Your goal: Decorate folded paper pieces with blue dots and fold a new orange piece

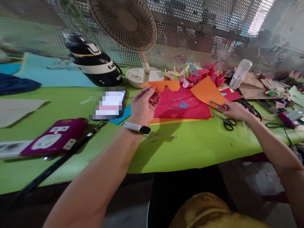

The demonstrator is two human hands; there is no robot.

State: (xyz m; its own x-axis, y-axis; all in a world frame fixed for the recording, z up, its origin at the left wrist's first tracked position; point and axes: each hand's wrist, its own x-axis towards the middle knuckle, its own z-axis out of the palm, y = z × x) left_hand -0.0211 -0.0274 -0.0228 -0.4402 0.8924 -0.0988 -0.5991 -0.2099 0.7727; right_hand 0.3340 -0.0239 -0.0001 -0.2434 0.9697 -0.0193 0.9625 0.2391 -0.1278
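My left hand (144, 104) is closed, pinching an orange paper strip (168, 85) with a notch cut in its lower edge. Something small and red shows by its fingers; I cannot make out what. My right hand (234, 109) has its fingers on a slim dark tool with a metal part (215, 105), at the lower edge of an orange paper sheet (207, 90). Its kind is unclear. Black-handled scissors (228, 123) lie just below that hand. Between the hands, small blue paper bits (181, 104) are scattered over red paper (161, 109) on a stack of coloured sheets.
Behind the paper stand a fan (144, 68), a pile of folded paper pieces (194, 71) and a clear bottle (240, 74). At left are a dark flask (99, 68), a phone (110, 106) and a purple device (57, 136) with a strap. Small metal bits (152, 135) dot the green table (190, 152).
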